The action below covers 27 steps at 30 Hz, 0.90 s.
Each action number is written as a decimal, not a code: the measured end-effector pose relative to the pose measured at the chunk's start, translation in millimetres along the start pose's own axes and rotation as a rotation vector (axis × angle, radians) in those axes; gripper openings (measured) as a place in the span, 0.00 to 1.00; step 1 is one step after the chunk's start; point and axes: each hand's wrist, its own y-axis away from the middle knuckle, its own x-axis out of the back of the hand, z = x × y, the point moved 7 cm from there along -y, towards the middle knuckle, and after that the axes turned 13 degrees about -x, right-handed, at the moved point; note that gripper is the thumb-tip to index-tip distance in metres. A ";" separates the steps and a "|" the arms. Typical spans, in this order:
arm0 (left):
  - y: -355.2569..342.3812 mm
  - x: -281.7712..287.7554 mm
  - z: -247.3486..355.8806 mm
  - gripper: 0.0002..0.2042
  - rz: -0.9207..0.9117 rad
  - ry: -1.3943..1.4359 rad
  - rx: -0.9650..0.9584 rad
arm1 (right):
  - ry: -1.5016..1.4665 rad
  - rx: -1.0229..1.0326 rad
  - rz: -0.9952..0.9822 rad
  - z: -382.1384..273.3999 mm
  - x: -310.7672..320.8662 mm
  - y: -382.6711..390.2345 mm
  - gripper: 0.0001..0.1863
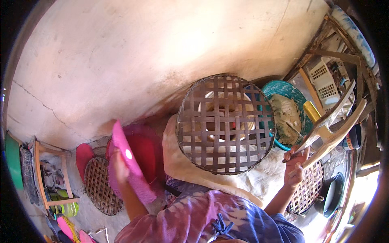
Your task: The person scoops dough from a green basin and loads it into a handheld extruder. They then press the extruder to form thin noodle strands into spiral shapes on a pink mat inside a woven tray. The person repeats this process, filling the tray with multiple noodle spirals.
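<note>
My left hand (121, 166) grips a pink textured sheet (137, 178) by its side, tilted up over a red rounded item (144, 148). My right hand (296, 166) holds a pale wooden piece with two long arms (338, 133), raised at the right, with a yellow cylinder (311, 111) behind it. In front of me a round woven bamboo tray (190, 121) lies over a cream bucket (210, 97), above a pale cloth (174, 158). Beside it a teal basin (291, 91) holds a greyish clay-like lump (285, 119).
Smaller woven trays lie at the left (97, 186) and right (306, 188). A dark green tub (330, 196) sits at the lower right. A wooden rack (42, 170) stands at the left, timber (340, 56) and a white plastic crate (324, 81) at the right. A plastered wall (142, 52) rises ahead.
</note>
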 end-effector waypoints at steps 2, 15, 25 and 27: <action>9.4 -42.6 92.6 0.26 0.104 -0.189 -0.215 | -0.037 0.020 -0.014 -0.2 2.7 -3.6 0.51; 76.5 -523.8 132.8 0.27 -1.493 -0.769 -0.602 | -0.057 0.156 0.107 -24.6 53.1 46.4 0.48; 128.0 -550.7 -7.3 0.22 -1.547 -0.701 -0.782 | -0.043 0.120 0.265 -18.7 102.2 86.6 0.53; 124.3 -555.3 -2.3 0.20 -1.441 -0.602 -0.734 | -0.080 0.088 0.278 -16.4 92.8 81.3 0.52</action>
